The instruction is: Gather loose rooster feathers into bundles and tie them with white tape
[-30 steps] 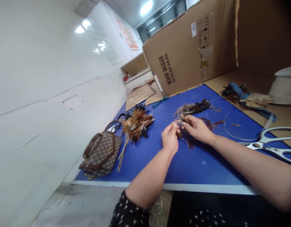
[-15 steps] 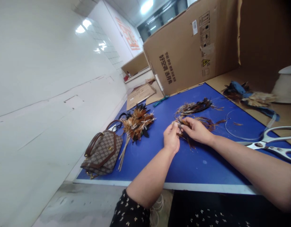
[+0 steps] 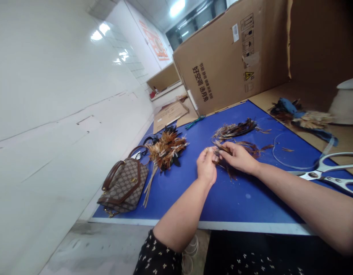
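Left hand (image 3: 206,167) has edged slightly toward the handbag (image 3: 125,187); it and the right hand (image 3: 238,157) pinch small feathers (image 3: 220,145), partly hidden by grip.

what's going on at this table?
A person's bare left hand and bare right hand meet above a blue tabletop, pinching thin brown feathers between them. A dark brown feather pile lies just beyond. To the left sit a brown-and-black feather bunch and a brown patterned handbag; to the right, silver metal scissors.
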`<state>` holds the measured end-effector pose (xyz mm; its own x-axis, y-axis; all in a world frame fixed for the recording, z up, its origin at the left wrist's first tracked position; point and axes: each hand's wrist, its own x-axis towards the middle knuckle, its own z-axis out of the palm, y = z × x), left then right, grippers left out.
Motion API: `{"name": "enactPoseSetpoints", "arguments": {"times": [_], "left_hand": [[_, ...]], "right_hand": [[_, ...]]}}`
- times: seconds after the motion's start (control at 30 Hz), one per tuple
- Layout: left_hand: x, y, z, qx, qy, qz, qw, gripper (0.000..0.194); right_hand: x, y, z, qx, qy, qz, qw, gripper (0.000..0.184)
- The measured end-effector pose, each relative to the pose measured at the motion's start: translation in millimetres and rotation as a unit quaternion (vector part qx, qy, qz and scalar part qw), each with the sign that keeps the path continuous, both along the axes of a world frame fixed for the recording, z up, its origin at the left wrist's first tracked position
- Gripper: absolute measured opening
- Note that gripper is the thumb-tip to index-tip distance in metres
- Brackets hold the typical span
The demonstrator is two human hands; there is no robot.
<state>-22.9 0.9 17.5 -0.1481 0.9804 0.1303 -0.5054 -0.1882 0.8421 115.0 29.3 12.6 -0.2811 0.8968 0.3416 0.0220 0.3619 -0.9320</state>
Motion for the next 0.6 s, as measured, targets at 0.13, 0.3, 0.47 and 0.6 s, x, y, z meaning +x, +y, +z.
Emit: {"name": "enactPoseSetpoints", "arguments": {"times": [0.13,0.3,0.47,0.6], "left_hand": [[-12,4,4.0,-0.006,-0.019,0.044,0.999,0.041],[-21,10,3.5,-0.009,-0.017,0.101,0.995,0.042],[-19,12,0.0,-0.022,0.021,0.162,0.986,0.045],[-19,12,-0.3,-0.005,0.048,0.156,0.987,0.049]], "right_hand": [[6,2,2.2,-0.010,0.006,-0.042,0.999,0.034],[9,5,2.2,-0.033,0.039,-0.063,0.997,0.038],[9,7,1.4,-0.064,0.084,-0.054,0.993,0.041],[10,7,2.4,-0.084,0.123,-0.033,0.988,0.041]]}}
